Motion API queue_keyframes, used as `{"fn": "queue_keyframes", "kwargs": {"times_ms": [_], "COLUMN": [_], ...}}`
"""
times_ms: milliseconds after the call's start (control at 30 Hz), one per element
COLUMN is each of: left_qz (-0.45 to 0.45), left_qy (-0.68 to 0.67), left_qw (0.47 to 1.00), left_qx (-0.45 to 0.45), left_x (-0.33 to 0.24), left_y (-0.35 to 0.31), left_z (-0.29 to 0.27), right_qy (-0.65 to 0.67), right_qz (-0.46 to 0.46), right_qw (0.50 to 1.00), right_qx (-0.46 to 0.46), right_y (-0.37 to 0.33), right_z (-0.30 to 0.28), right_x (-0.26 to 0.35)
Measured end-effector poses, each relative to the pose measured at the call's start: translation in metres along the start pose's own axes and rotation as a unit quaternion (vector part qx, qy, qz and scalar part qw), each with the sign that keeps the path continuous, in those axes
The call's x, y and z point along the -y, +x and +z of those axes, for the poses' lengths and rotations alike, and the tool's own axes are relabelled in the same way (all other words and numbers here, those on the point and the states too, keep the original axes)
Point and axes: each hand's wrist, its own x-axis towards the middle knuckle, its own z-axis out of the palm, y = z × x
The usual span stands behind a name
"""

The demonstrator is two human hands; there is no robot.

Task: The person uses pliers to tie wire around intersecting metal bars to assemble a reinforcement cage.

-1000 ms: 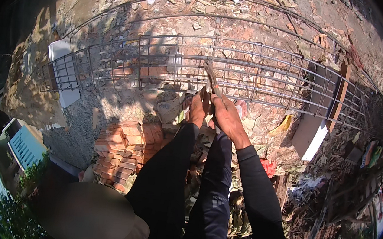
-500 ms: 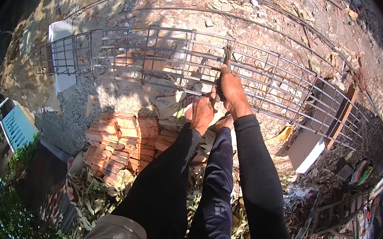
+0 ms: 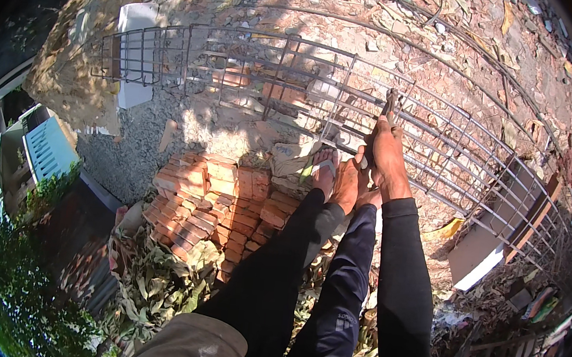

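A long cage of steel reinforcing bars (image 3: pixel 303 79) with square wire ties runs across the view. Over its near side, my right hand (image 3: pixel 390 163) is wrapped around dark pliers (image 3: pixel 389 104), whose head points away from me across the bars. Just left of it and a little nearer, my left hand (image 3: pixel 348 185) is closed beside the cage's near bar. Its fingertips come together close to the right hand; what they pinch is too small to tell. My sandalled left foot (image 3: pixel 324 170) stands beside the left hand.
White-faced blocks support the cage at its left end (image 3: pixel 136 55) and right end (image 3: pixel 493 232). Stacked red bricks (image 3: pixel 211 195) lie near left, with dry leaves (image 3: pixel 167 281) below. Grey gravel (image 3: pixel 117 161) lies left; a long thin bar (image 3: pixel 317 13) curves beyond the cage.
My view has turned, so the cage, bricks and hands appear farther right. Both hands stay at about the same spot on the cage, the right still gripping the pliers.
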Motion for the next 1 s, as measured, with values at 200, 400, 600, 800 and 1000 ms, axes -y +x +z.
{"fn": "queue_keyframes", "kwargs": {"times_ms": [200,400,600,800,1000], "left_qz": [0.013,0.018,0.015,-0.012,-0.042], "left_qy": [-0.025,0.042,-0.162,-0.073,-0.166], "left_qw": [1.000,0.999,0.980,0.995,0.983], "left_qx": [0.010,0.009,-0.112,0.062,0.072], "left_x": [0.029,0.062,0.068,-0.032,-0.059], "left_y": [0.009,0.008,0.015,-0.004,0.002], "left_z": [0.003,-0.010,-0.045,0.005,-0.054], "right_qy": [-0.066,-0.208,-0.149,-0.212,-0.236], "right_qz": [-0.063,-0.061,-0.063,-0.088,-0.074], "right_qw": [0.994,0.973,0.983,0.973,0.964], "right_qx": [-0.063,0.085,0.092,0.027,0.095], "right_y": [-0.009,-0.031,-0.027,-0.024,-0.110], "right_z": [0.000,-0.005,0.013,-0.047,-0.064], "right_x": [-0.008,-0.010,-0.023,-0.027,-0.057]}}
